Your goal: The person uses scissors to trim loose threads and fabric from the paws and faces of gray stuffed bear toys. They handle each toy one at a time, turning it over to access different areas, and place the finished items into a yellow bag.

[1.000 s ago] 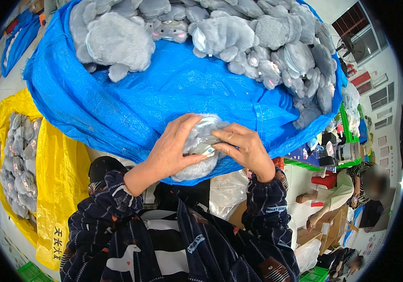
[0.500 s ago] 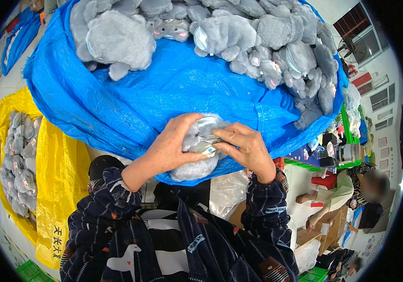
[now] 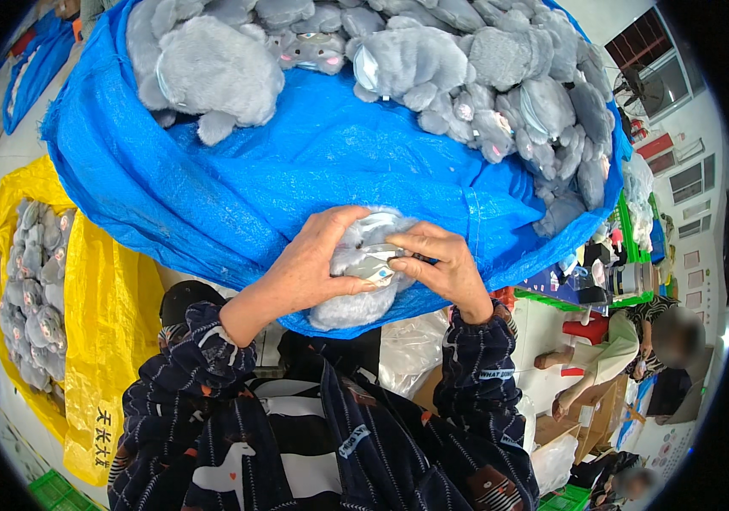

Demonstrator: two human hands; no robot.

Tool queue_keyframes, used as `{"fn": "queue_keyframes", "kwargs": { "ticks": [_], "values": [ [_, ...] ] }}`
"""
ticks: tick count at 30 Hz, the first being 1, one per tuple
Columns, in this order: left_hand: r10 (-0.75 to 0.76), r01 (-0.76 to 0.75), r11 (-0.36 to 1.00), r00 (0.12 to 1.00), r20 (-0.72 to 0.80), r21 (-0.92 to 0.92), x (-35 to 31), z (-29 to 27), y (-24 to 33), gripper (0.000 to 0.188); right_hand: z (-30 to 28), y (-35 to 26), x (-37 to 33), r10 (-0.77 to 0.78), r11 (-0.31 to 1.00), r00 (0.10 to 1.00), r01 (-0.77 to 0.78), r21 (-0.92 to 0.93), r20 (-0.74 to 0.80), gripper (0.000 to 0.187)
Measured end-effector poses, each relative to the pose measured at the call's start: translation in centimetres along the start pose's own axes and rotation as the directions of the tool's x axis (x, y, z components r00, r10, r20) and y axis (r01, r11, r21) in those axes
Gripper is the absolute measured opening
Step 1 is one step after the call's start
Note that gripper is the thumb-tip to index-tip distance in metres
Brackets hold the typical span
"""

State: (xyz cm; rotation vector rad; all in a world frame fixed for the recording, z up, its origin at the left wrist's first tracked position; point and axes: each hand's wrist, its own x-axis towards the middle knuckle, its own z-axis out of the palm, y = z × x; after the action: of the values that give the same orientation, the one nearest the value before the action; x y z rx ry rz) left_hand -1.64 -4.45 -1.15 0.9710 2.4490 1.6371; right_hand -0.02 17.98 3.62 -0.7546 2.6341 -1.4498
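A small grey plush toy [image 3: 343, 313] lies at the near rim of a big blue woven sack [image 3: 296, 153], between my two hands. Its middle shows a strip of pale, shiny fabric [image 3: 374, 271] with a small blue dot. My left hand [image 3: 309, 268] is closed around the toy's left side, thumb pressed beside the strip. From the right, my right hand [image 3: 443, 266] pinches the strip's edge between thumb and fingers. Whether those fingers also hold something small cannot be made out.
Many grey plush toys [image 3: 220, 72] heap along the sack's far side. To the left stands a yellow sack [image 3: 117, 341] with more grey toys. Cardboard boxes [image 3: 594, 417], green crates [image 3: 632, 298] and a seated person [image 3: 611, 341] are on the right.
My right hand has shifted very slightly, its fingers still pinching at the strip. The left hand and the toy stay almost in place.
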Motion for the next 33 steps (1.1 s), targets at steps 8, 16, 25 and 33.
{"fn": "queue_keyframes", "kwargs": {
  "ticks": [8,16,25,33],
  "values": [
    [-0.010,0.010,1.000,1.000,-0.018,0.015,0.0,0.0,0.1,0.081,1.3,-0.3,-0.7,0.271,0.935,0.944,-0.213,0.285,-0.185,0.037],
    [-0.038,0.038,0.998,0.999,-0.016,0.042,0.2,0.2,0.2,0.081,4.6,-3.2,0.3,-0.069,0.866,0.975,-0.046,-0.498,-0.210,0.024],
    [-0.064,0.065,0.998,0.997,-0.052,0.022,0.1,0.3,0.7,0.082,2.1,-1.5,-0.4,0.408,0.910,0.740,-0.286,0.299,-0.534,0.010],
    [-0.098,0.096,0.995,0.993,-0.069,-0.021,0.2,0.5,0.5,0.082,4.1,-2.8,0.1,-0.036,0.931,0.950,-0.081,-0.356,-0.311,0.021]
  ]
}}
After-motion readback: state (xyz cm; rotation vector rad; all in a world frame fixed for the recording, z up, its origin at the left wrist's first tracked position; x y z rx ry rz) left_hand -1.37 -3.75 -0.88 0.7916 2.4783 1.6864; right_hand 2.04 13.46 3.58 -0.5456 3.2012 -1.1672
